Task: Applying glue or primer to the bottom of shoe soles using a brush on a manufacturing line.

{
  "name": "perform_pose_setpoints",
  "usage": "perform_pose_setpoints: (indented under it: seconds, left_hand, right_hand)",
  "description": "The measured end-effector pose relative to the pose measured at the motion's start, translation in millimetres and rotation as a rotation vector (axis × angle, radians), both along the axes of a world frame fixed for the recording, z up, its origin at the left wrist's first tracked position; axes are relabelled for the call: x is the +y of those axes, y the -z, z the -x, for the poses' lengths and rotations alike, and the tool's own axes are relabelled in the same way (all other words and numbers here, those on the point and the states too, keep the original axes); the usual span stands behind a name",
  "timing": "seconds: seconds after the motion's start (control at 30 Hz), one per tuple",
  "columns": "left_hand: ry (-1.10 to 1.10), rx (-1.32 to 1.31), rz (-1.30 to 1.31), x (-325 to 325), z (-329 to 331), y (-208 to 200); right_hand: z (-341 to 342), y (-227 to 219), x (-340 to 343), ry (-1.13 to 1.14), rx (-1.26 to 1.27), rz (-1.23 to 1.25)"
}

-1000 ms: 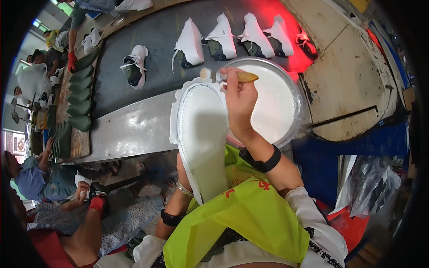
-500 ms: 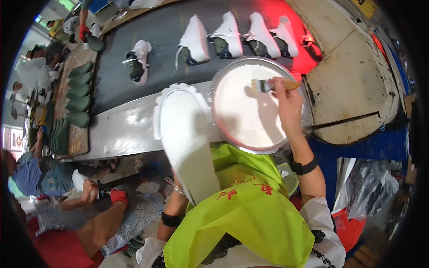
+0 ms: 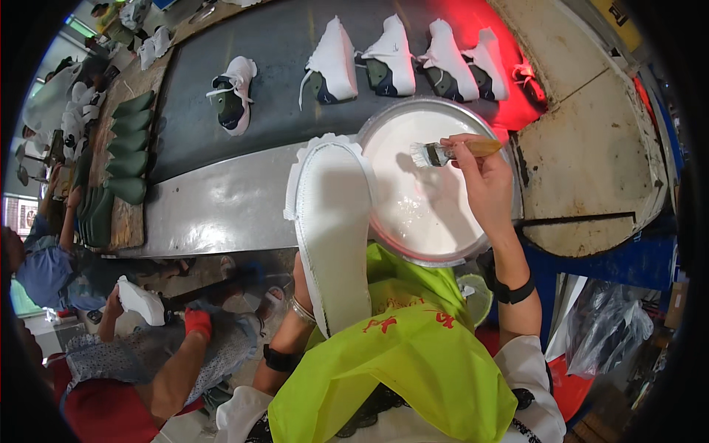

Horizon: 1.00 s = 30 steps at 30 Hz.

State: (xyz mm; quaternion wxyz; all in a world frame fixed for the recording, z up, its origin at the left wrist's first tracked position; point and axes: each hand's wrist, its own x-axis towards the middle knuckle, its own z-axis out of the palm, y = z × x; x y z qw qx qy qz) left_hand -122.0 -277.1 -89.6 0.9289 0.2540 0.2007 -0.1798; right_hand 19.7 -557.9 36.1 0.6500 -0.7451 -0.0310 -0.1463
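A white shoe upper (image 3: 336,229) is held bottom up in front of me, with a stitched seam round its smooth base and a scalloped edge at the far end. My left hand (image 3: 301,275) supports it from behind; most of that hand and its fingers are hidden. In my right hand (image 3: 487,177) a flat paintbrush (image 3: 436,153) is pinched by its wooden handle. Its bristles look wet and white, above the white liquid in a round metal basin (image 3: 496,229). The upper's right side overlaps the basin's left rim.
Several white and green shoes (image 3: 332,63) stand on the dark conveyor belt (image 3: 284,88), the right ones under red light. Green insole-shaped pieces (image 3: 131,142) line a board at left. A co-worker with a red glove (image 3: 197,323) holds a white shoe (image 3: 142,301). A metal ledge (image 3: 221,199) borders the belt.
The brush has shifted slightly down in view, and its bristles look whiter. The held upper stands more upright and farther right. At left, the co-worker's white shoe has turned; a far red-gloved hand is gone.
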Motion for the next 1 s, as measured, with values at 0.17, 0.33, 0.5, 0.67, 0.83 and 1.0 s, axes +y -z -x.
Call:
perform_pose_setpoints:
  seconds: [0.17, 0.33, 0.5, 0.67, 0.83, 1.0]
  left_hand:
    - [-0.017, -0.059, -0.150, -11, -21, -6]
    - [0.090, 0.046, -0.159, -20, -30, -17]
    - [0.144, -0.007, -0.293, -27, -34, -37]
    - [0.206, -0.075, -0.370, -19, -31, -28]
    - [0.124, 0.040, -0.204, -17, -38, -31]
    - [0.139, -0.026, -0.175, -17, -40, -33]
  right_hand:
    - [-9, 29, -4, -0.037, 0.124, 0.261]
    - [25, -40, 41, -0.173, 0.119, -0.222]
    - [8, -38, 63, -0.317, 0.239, -0.088]
    - [-21, -25, 42, -0.162, 0.183, 0.089]
    - [46, -2, 44, -0.198, 0.084, 0.113]
    - [13, -39, 47, -0.232, -0.068, 0.269]
